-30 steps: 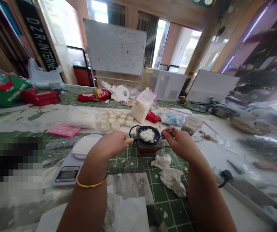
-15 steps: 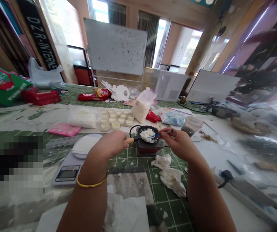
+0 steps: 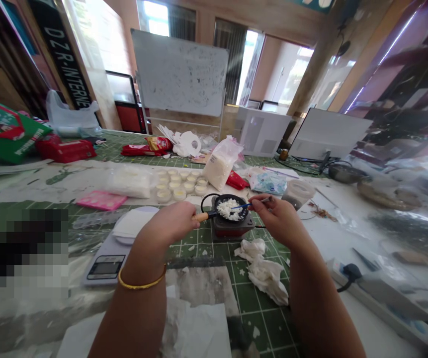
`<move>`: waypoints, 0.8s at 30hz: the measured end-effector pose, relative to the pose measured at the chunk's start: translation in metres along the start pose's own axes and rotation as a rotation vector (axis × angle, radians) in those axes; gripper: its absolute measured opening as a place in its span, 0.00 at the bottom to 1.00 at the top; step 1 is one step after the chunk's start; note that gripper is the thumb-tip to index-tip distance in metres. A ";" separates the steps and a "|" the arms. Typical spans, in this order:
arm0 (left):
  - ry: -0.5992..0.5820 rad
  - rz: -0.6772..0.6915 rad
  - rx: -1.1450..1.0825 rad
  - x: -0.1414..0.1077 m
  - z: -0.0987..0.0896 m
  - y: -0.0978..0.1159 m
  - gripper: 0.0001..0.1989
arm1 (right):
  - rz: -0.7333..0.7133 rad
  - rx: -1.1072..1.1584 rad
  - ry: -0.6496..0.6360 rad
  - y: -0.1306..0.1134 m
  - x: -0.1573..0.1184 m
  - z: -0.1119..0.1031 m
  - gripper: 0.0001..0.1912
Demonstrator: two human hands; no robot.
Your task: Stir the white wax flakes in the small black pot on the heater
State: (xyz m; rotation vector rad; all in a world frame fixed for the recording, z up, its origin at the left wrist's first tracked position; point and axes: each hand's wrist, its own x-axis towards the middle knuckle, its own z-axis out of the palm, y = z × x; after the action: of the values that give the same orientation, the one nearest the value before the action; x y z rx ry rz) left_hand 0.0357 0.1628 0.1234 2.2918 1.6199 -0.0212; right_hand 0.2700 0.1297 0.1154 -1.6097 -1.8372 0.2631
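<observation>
A small black pan [image 3: 244, 215] rests on a compact dark-red and grey burner [image 3: 232, 231] and holds white chunks [image 3: 230, 209]. My left hand [image 3: 174, 221] is closed round the pan's light wooden handle [image 3: 201, 217]. From the right, my right hand [image 3: 278, 219] pinches a thin blue stick [image 3: 244, 205], whose tip lies among the white chunks. Crumpled white tissues [image 3: 266, 278] lie on the green mat below my right hand. Left of my left wrist is a kitchen scale [image 3: 106, 266] with white sheets on its plate.
Several small cups [image 3: 179, 194] stand behind the pan, beside a bag of white granules [image 3: 219, 169]. A pink mould [image 3: 102, 200] lies left. A clear plastic cup [image 3: 299, 193] and a power strip [image 3: 370, 293] are at the right.
My right hand has shifted slightly right with the blue stick, and the white chunks in the pan have moved a little. My left hand stays on the handle.
</observation>
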 end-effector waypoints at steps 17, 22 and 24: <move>0.008 0.001 0.000 0.000 0.000 -0.001 0.10 | -0.031 -0.090 -0.012 0.007 0.006 0.004 0.15; 0.004 0.000 -0.006 -0.001 0.000 -0.001 0.10 | -0.017 -0.092 -0.045 0.006 0.004 0.000 0.16; 0.001 -0.002 -0.004 -0.001 0.000 -0.001 0.11 | -0.008 -0.097 0.034 0.005 0.004 0.000 0.16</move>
State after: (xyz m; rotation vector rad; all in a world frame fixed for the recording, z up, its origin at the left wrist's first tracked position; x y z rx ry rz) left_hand 0.0347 0.1624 0.1231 2.2876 1.6212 -0.0180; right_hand 0.2744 0.1348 0.1141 -1.6621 -1.8555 0.1445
